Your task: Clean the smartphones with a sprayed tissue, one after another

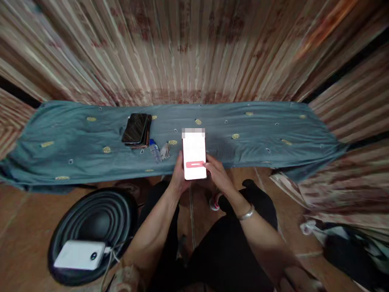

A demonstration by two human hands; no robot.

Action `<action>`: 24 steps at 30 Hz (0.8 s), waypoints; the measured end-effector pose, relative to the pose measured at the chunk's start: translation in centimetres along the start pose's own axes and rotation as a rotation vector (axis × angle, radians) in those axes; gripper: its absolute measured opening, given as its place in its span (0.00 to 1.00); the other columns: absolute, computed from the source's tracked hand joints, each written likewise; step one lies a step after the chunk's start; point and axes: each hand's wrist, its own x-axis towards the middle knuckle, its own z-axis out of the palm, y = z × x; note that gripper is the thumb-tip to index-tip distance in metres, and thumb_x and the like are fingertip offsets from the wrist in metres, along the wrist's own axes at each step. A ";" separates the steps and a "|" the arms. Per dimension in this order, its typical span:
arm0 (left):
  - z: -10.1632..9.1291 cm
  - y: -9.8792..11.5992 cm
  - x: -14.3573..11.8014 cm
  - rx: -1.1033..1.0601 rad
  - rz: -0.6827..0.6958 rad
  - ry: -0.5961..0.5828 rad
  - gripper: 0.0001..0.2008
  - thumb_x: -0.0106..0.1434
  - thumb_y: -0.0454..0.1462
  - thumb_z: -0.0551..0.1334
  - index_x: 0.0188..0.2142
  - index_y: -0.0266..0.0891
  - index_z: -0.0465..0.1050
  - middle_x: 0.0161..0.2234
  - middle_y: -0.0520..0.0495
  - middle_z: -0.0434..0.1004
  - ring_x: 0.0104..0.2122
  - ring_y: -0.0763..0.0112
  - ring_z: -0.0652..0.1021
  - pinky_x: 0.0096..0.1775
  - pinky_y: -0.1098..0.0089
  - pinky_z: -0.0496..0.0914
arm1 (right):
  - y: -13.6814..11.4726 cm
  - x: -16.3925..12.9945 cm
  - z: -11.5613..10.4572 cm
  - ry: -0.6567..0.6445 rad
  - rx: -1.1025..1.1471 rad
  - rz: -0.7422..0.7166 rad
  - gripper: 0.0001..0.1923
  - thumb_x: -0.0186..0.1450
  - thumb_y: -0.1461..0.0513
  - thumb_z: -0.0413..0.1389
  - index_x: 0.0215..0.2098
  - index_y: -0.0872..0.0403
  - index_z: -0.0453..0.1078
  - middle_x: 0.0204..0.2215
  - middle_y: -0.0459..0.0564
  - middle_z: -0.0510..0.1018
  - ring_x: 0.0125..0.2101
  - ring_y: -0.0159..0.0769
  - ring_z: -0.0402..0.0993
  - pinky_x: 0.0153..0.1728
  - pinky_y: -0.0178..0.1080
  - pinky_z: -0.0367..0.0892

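Phone [194, 156] lit, gripped by left hand [179, 178] fingers, right hand [217, 172] fingers touching its edge; stacked phones [136, 129] untouched far left on surface [258, 134].

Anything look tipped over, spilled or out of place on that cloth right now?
A small plastic bottle lies on its side on the teal cloth, beside the stack of dark phones. No spill shows. Both hands hold a lit phone.
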 end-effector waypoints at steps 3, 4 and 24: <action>0.1 0.1 0.2 -0.008 0.002 0.004 0.30 0.73 0.47 0.43 0.55 0.29 0.73 0.35 0.42 0.86 0.32 0.63 0.84 0.44 0.65 0.76 | 0.1 0.2 0.1 0.000 -0.006 -0.002 0.13 0.61 0.58 0.50 0.39 0.52 0.73 0.35 0.45 0.79 0.38 0.40 0.73 0.48 0.42 0.66; 0.1 0.1 0.2 -0.010 0.002 0.004 0.29 0.73 0.47 0.43 0.55 0.30 0.73 0.35 0.42 0.86 0.33 0.63 0.84 0.44 0.65 0.76 | 0.2 0.2 0.1 -0.001 -0.007 -0.004 0.13 0.61 0.58 0.50 0.38 0.52 0.73 0.34 0.45 0.79 0.38 0.40 0.72 0.47 0.41 0.66; -0.4 -0.2 0.4 -0.013 0.013 -0.024 0.28 0.73 0.48 0.45 0.57 0.32 0.72 0.40 0.41 0.85 0.38 0.60 0.84 0.45 0.63 0.75 | 0.6 0.3 0.2 0.005 0.015 -0.007 0.10 0.60 0.59 0.51 0.37 0.51 0.72 0.30 0.44 0.77 0.35 0.40 0.72 0.42 0.41 0.67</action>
